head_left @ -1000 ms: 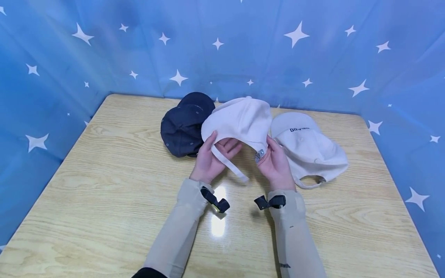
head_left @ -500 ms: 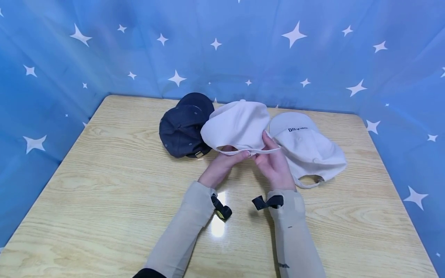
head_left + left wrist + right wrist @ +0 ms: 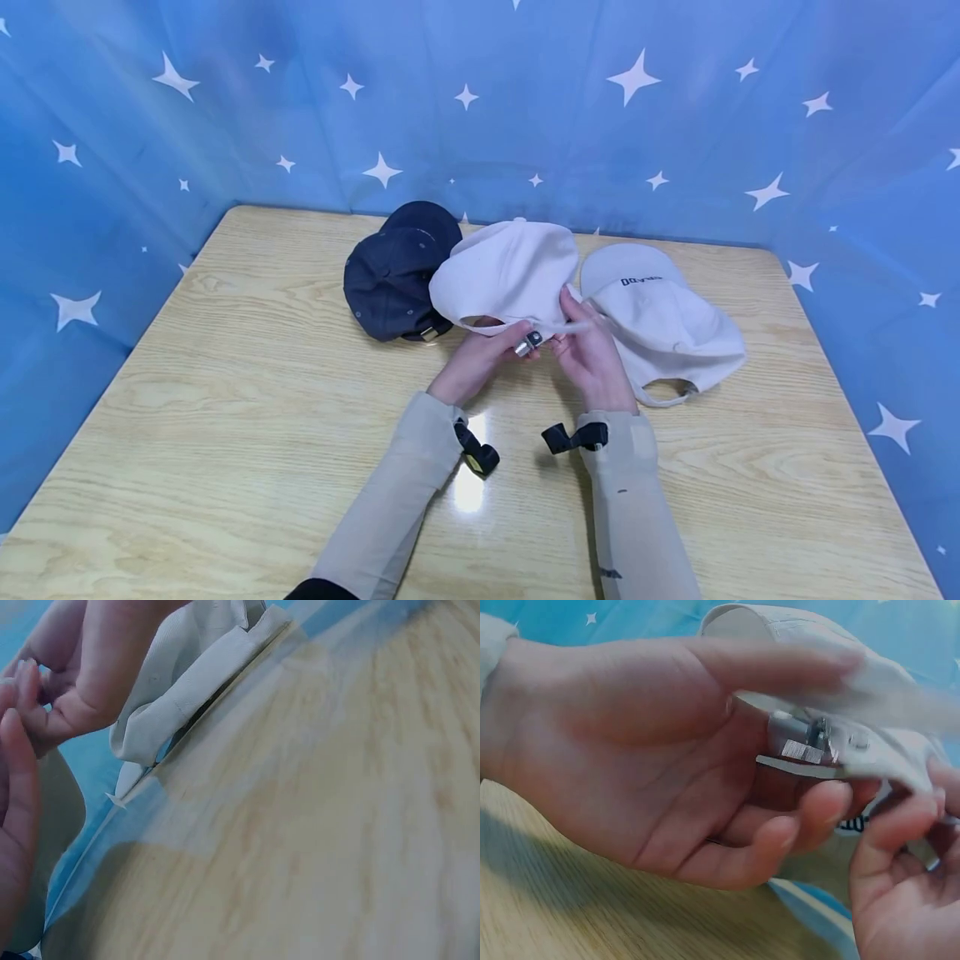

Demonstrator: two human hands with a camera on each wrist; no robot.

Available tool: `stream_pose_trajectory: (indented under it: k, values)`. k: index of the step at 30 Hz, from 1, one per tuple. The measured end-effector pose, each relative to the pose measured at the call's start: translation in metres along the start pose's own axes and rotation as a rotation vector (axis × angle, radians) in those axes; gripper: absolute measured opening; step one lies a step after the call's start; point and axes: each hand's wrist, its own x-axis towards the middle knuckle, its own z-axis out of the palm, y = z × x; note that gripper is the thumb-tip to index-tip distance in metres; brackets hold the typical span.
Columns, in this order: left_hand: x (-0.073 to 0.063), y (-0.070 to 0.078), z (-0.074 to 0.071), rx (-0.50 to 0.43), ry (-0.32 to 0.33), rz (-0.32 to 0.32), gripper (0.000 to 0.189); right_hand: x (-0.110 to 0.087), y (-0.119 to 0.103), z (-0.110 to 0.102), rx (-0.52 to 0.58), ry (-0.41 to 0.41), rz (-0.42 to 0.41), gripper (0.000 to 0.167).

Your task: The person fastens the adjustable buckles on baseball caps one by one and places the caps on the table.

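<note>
In the head view a white baseball cap (image 3: pixel 510 271) is held up off the table, its back opening toward me. My left hand (image 3: pixel 476 358) grips its rear edge, the thumb beside a metal buckle (image 3: pixel 528 342). My right hand (image 3: pixel 592 354) is at the other side of the opening, thumb raised against the cap's thin strap (image 3: pixel 558 327). In the right wrist view that strap is blurred by motion along the right thumb, and the buckle (image 3: pixel 810 739) shows above the curled fingers. Part of the right hand's grip is hidden behind the cap.
A dark navy cap (image 3: pixel 393 279) lies on the wooden table (image 3: pixel 225 417) at the left of the held cap. To the right lies another white cap (image 3: pixel 667 325) with dark lettering. A blue curtain (image 3: pixel 480 108) with white stars hangs behind the table.
The left hand has moved from the cap's left edge to the middle of the opening. The strap, earlier hanging loose, now stretches across toward the right hand, and the buckle has come round beside the left thumb.
</note>
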Motion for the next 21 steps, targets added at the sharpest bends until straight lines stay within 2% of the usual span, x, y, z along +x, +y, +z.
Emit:
stream_pose_trajectory:
  k: [4,8,10,15,17,21]
  values:
    - [0.0019,-0.0025,-0.0004,0.055,0.038,0.014,0.022,0.0008,0.0012,-0.0006,-0.030,-0.036,-0.009,0.012]
    - [0.0017,-0.0038,-0.0010,0.082,0.050,0.015,0.030,-0.0001,0.0017,-0.0019,-0.071,-0.064,-0.016,0.005]
    - [0.0015,-0.0036,-0.0017,0.080,0.050,0.013,0.037,-0.0014,0.0016,-0.0020,-0.115,-0.062,-0.014,0.013]
    - [0.0021,-0.0030,-0.0031,0.047,0.055,0.007,0.045,-0.0025,0.0018,-0.0010,-0.322,-0.079,-0.004,0.045]
    - [0.0021,-0.0033,-0.0034,0.040,0.062,-0.003,0.046,-0.0026,0.0015,-0.0009,-0.395,-0.101,-0.002,0.048]
    - [0.0021,-0.0052,-0.0042,0.049,0.090,-0.028,0.051,-0.0043,-0.0002,-0.0032,-0.481,-0.137,-0.002,0.044]
